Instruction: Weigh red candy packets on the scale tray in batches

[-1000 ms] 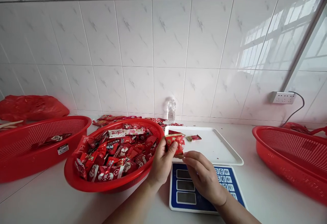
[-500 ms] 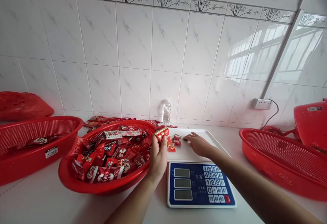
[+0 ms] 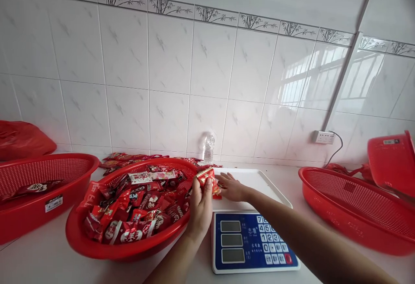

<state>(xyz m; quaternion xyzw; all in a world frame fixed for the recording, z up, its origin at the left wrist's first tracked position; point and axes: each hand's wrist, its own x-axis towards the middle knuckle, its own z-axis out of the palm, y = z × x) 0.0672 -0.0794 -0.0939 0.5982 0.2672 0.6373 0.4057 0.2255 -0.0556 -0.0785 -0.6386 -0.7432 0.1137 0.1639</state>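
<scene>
My left hand (image 3: pixel 201 204) holds a small bunch of red and gold candy packets (image 3: pixel 206 175) over the near left corner of the white scale tray (image 3: pixel 259 182). Beside it, my right hand (image 3: pixel 231 187) lies palm down on the tray, fingers over a few loose red candies (image 3: pixel 216 196); whether it grips any is hidden. The tray sits on a blue-faced digital scale (image 3: pixel 253 243) with a keypad. Left of my hands stands a round red mesh basket (image 3: pixel 97 245) heaped with red wrapped candies (image 3: pixel 136 202).
A second red basket (image 3: pixel 19 215) with a few packets stands at far left, a red bag (image 3: pixel 22 139) behind it. Another red basket (image 3: pixel 353 215) and a red tub (image 3: pixel 392 161) are at right. A water bottle (image 3: pixel 209 149) and a wall socket (image 3: pixel 322 137) are at the back.
My right hand went from the scale's front edge onto the tray, reached right, then drew back left onto the loose candies. My left hand kept its packets. The view shifted right.
</scene>
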